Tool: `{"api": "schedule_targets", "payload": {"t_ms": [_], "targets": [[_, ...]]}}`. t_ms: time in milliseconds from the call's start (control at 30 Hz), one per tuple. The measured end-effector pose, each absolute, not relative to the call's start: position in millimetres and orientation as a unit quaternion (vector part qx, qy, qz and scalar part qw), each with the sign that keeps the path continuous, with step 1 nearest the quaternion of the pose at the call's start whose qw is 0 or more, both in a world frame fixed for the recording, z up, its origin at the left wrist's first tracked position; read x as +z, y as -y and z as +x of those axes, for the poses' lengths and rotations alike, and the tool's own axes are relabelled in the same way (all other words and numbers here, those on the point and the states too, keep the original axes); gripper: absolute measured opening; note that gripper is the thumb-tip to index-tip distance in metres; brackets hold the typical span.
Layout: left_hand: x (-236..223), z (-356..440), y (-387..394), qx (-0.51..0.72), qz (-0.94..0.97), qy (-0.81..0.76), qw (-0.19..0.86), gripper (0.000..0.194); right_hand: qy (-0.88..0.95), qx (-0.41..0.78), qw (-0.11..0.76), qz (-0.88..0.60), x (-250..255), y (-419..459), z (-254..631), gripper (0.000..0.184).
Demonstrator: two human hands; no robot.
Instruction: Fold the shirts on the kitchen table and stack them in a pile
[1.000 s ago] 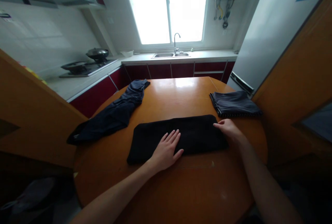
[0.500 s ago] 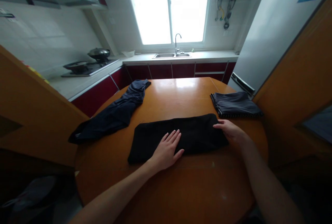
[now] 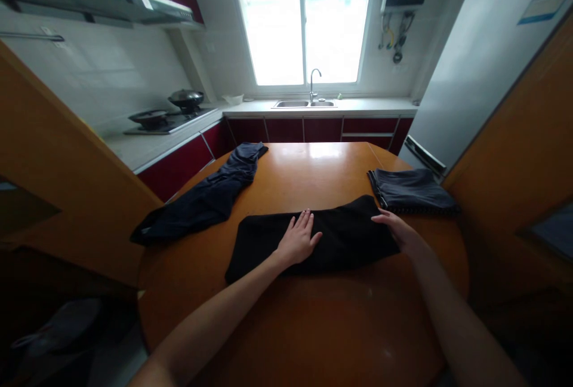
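Observation:
A black folded garment (image 3: 349, 237), whose exact kind I cannot make out, lies as a long strip across the wooden table (image 3: 308, 181). My left hand (image 3: 299, 240) rests flat on the middle of it, fingers stretched out. At the right end, my right hand (image 3: 396, 229) grips the cloth's edge between thumb and fingers. The part of the edge under that palm is hidden.
Rumpled dark blue trousers (image 3: 201, 199) lie along the table's left side. A folded grey garment (image 3: 407, 190) sits at the right, just beyond my right hand. Behind the table are a sink (image 3: 293, 104), a stove with pans (image 3: 185, 98) and a fridge (image 3: 478, 64).
My left hand has slid a little towards the garment's far edge. The garment's right part looks slightly pulled up and out of line. The whole view has shifted a bit.

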State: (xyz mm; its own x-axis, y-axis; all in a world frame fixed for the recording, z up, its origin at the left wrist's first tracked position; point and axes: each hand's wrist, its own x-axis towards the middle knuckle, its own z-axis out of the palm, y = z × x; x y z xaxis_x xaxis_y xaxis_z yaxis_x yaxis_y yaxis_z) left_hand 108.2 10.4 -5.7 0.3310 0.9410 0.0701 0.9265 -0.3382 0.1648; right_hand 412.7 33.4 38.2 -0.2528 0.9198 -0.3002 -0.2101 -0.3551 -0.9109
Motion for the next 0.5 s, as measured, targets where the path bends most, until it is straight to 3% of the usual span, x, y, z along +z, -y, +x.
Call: {"api": "schedule_targets", "payload": {"t_ms": [267, 500], "targets": [[-13, 139, -8, 0.082, 0.820, -0.565, 0.041, 0.068, 0.347, 0.646, 0.488, -0.474, 74, -20, 414, 0.021], [-13, 170, -6, 0.117, 0.817, -0.562, 0.060, 0.065, 0.413, 0.619, 0.494, -0.449, 103, -12, 413, 0.029]]}}
